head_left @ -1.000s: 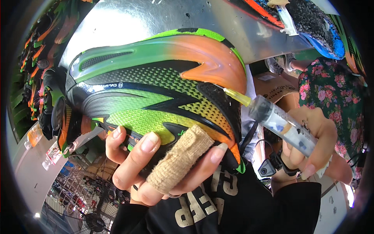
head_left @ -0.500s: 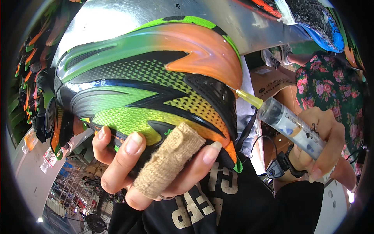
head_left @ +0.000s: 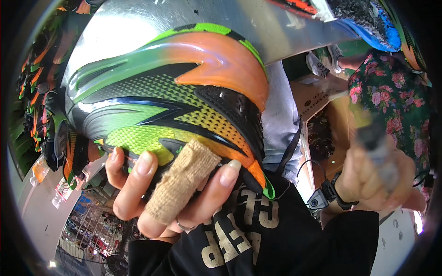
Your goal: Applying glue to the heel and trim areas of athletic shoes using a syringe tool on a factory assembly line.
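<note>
At the far left edge, a row of orange-and-green shoes [head_left: 34, 110] hangs in shadow beside a metal sheet [head_left: 138, 32]. Just right of it, filling the middle of the view, the shoe [head_left: 170, 106] is held up close to the camera, its green, black and orange side turned toward the lens and its orange heel toward the right. The left hand [head_left: 170, 193] grips it from below: the fingers [head_left: 140, 172] are curled up over the lower edge, fingertips pressed on the yellow-green mesh, and one finger is wrapped in a tan bandage [head_left: 182, 181]. The hand is clamped on the shoe's underside, so the shoe sits above and in front of the palm.

To the right, well apart from the shoe, the right hand [head_left: 373, 179] is closed around a syringe-like tube [head_left: 375, 147], both blurred by motion. Behind it stand an open carton [head_left: 322, 119] and a person in a floral top [head_left: 396, 101].

Half a second ago the tube's yellow tip touched the shoe's heel; it has since drawn away to the right, and the shoe has come closer to the camera.
</note>
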Tool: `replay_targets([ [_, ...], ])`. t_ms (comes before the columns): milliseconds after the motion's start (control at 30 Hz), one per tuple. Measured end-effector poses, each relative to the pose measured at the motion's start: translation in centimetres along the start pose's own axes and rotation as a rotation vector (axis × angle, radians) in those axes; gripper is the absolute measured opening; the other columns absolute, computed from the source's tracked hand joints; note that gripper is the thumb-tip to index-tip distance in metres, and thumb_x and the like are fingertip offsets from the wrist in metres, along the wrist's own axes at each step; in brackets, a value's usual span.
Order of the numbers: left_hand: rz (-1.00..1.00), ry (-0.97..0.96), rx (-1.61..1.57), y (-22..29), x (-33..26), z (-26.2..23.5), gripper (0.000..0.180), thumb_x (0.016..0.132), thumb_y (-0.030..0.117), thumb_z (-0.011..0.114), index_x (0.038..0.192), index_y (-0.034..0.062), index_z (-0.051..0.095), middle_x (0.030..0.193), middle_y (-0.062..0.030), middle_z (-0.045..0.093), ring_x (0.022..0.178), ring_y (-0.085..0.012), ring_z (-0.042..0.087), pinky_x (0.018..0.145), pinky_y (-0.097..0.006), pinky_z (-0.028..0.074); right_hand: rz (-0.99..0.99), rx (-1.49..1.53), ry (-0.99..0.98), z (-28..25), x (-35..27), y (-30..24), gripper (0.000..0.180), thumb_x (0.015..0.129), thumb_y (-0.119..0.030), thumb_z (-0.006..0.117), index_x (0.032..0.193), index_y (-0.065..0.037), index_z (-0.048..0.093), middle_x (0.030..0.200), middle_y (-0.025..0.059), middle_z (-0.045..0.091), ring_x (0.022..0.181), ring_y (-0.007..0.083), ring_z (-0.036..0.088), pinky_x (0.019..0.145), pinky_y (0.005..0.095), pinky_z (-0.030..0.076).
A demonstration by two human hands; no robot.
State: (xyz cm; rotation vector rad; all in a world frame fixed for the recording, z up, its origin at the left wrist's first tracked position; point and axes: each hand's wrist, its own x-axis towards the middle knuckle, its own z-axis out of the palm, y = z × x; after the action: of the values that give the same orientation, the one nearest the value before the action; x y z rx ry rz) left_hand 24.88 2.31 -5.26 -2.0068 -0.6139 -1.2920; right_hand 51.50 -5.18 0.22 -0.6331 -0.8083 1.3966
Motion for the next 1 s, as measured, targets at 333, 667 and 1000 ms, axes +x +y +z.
replay_targets([
  [333,-0.407,-0.64,-0.2,-0.4,4.3,-5.5,0.043,0.066,0.014,0.08,0.103,0.0339,0.071,0.104,0.0073,0.055,0.103,-0.0175,0.055,0.092,-0.043,0.048,-0.367,-0.748,0.297,-0.3,3.9,-0.7,0.052,0.099,-0.051,0.035,0.085,-0.006,0.054,0.059,0.0038,0.047,0.054,0.0122,0.035,0.052,0.027,0.028],
  [667,-0.414,-0.53,-0.276,-0.3,2.6,-6.9,0.034,0.074,0.019,0.073,0.104,0.0344,0.07,0.108,0.0117,0.062,0.104,-0.0123,0.056,0.093,-0.041,0.047,-0.199,-1.737,0.201,0.2,8.6,-1.2,0.023,0.097,-0.018,0.055,0.112,-0.003,0.063,0.09,0.0081,0.066,0.077,0.0153,0.058,0.074,0.0281,0.045],
  [1000,-0.363,-0.592,-0.397,-1.2,1.4,-8.1,0.04,0.073,0.023,0.076,0.108,0.0382,0.067,0.112,0.0165,0.058,0.108,-0.0112,0.054,0.097,-0.043,0.044,-0.016,-0.963,0.328,-1.0,8.7,0.8,0.027,0.102,-0.026,0.044,0.108,-0.001,0.053,0.062,-0.0003,0.048,0.055,0.0034,0.036,0.052,0.02,0.025],
])
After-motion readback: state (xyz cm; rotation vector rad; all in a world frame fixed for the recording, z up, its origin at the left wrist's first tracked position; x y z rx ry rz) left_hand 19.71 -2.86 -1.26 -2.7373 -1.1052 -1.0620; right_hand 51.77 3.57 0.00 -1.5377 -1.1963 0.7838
